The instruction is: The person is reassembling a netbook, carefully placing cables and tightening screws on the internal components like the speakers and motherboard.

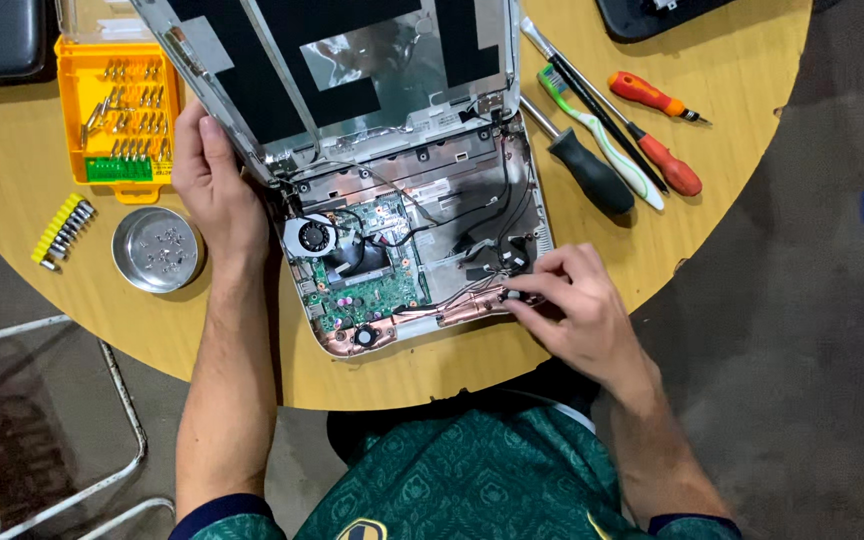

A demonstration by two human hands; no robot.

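Nearest you, your right hand [577, 305] sits at about 5 o'clock on the opened laptop base [407, 250], fingertips [518, 297] pressed together in a pinch on a small dark part by the copper-coloured strip [457, 310] along the near edge; what exactly the part is, too small to tell. Thin black cables [497, 205] run loose just beyond those fingertips, toward 12 o'clock from the hand. Risk, as a judgement: a tug at that pinch could drag or snag a cable, since they lie almost touching your fingers. At 9 o'clock, your left hand [214, 185] is wrapped on the left edge of the raised lid [342, 60], thumb up along the frame, holding the tilted panel. Risk: if that grip slackens, the lid could drop onto the exposed green board [367, 285] and small round fan [312, 236], or strain the hinge corner. The base lies between your two hands, touching both, on the round wooden table [742, 110]. Left of your left forearm, a round metal dish [157, 250] holds tiny screws; an elbow nudge could scatter them. Beside it, a strip of yellow bits [62, 230]. Farther out at 10 o'clock, an orange bit case [115, 105]. At 2 o'clock, well apart from your right hand: a black-handled screwdriver [582, 165], a green-and-white toothbrush [597, 135], and two orange-handled screwdrivers [657, 125].
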